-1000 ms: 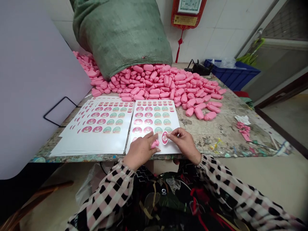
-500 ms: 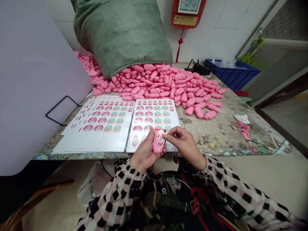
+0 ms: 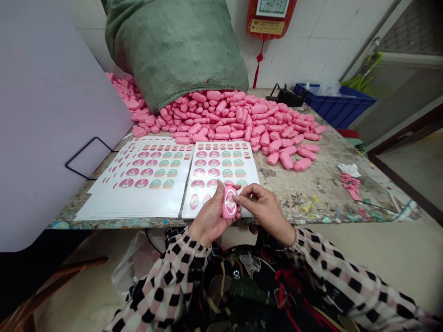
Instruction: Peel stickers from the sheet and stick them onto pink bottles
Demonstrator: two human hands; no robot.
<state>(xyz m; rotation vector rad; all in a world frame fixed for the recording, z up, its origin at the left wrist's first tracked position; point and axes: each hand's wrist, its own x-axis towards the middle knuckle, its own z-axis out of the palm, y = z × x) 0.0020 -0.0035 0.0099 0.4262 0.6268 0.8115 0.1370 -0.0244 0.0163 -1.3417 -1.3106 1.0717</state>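
Pink bottle [image 3: 229,203] stands upright in the left hand [image 3: 209,218], fingers curled around its back, just above the table's [image 3: 311,184] near edge. Right hand [image 3: 263,210] presses thumb and forefinger on the oval sticker [image 3: 229,201] on its front. Sticker sheets [image 3: 221,168] lie behind; pink bottles [image 3: 242,122] pile at the far edge, spilling from a green sack [image 3: 176,46].

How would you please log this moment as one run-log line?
left hand: holds pink bottle | right hand: fingertips on bottle's sticker | sticker sheet: on table | bottle pile: behind
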